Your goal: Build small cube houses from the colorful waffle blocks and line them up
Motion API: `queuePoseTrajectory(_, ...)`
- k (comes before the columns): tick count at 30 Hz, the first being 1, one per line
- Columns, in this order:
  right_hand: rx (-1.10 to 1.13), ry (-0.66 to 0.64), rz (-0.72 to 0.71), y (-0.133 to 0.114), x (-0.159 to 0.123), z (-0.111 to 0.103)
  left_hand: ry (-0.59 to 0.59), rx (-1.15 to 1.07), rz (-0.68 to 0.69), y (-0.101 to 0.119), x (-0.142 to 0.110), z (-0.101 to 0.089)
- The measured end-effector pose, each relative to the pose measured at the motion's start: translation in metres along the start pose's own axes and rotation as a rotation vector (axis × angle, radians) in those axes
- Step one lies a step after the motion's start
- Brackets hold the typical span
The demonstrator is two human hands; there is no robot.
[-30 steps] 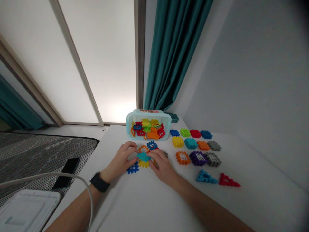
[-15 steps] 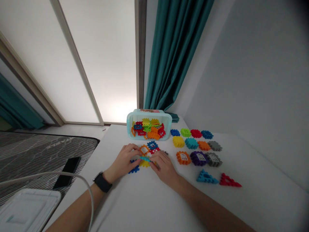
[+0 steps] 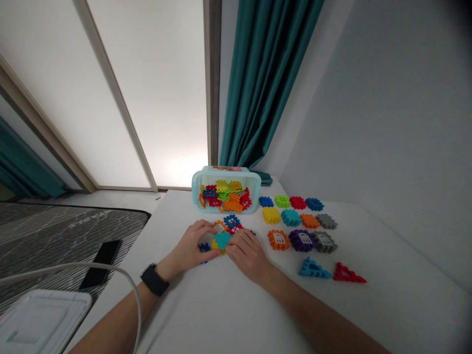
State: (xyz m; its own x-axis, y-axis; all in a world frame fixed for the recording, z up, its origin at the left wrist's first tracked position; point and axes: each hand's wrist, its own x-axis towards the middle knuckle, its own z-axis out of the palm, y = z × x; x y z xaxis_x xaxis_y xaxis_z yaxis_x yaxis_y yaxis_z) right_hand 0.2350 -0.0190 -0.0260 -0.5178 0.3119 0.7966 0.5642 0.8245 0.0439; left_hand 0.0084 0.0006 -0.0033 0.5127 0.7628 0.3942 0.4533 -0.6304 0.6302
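At far left, a dark phone (image 3: 100, 258) lies on a striped grey mat (image 3: 62, 236), with a white cable (image 3: 73, 267) curving past it towards a white plastic case (image 3: 44, 319) in the corner of the view.

On the white table (image 3: 206, 309), the left hand (image 3: 193, 243), with a black watch (image 3: 154, 280) on its wrist, is curled around the left side of a small stack of interlocking waffle blocks. A dark blue block (image 3: 204, 247) pokes out beside its fingers. The right hand (image 3: 247, 251) closes in from the other side, so both hands are grasping the stack between them.

On top sits a teal waffle block (image 3: 222, 240), lying nearly flat and tilted slightly, with its toothed edge showing. A yellow block (image 3: 218, 251) shows beneath it. The hands hide most of the join, so whether these two are locked together is hard to say.

Just beyond lie an orange window block (image 3: 220, 227) and a blue block (image 3: 231, 220) on a red one (image 3: 235, 229). Behind them stands a pale aqua tub (image 3: 226, 189) full of mixed blocks. To the right, loose blocks sit in rows, with a blue triangle (image 3: 314, 269) and a red triangle (image 3: 346, 274) nearest the table's edge.
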Motion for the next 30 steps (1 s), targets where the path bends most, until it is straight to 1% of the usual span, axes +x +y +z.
queuePoseTrajectory(5,-0.010,-0.015,0.002,-0.003,0.002,0.000,0.019,0.053,0.007,0.002,0.000,0.003)
queuePoseTrajectory(11,0.066,-0.020,0.038,-0.004,0.002,0.002,0.043,0.181,0.033,0.001,-0.001,0.004)
queuePoseTrajectory(13,0.105,-0.015,0.081,-0.003,0.000,0.003,0.052,0.174,0.037,-0.001,-0.002,0.003)
queuePoseTrajectory(18,0.189,-0.033,0.246,0.002,-0.004,0.002,0.042,0.118,0.083,-0.007,-0.002,-0.002)
queuePoseTrajectory(20,0.214,-0.050,0.272,0.005,-0.005,0.001,0.032,0.085,0.103,-0.008,-0.003,-0.002)
queuePoseTrajectory(25,0.257,-0.087,0.248,0.006,-0.007,-0.001,0.011,0.041,0.125,-0.008,-0.004,-0.001)
queuePoseTrajectory(30,0.270,-0.082,0.253,0.004,-0.006,-0.002,0.007,0.060,0.117,-0.008,-0.005,-0.001)
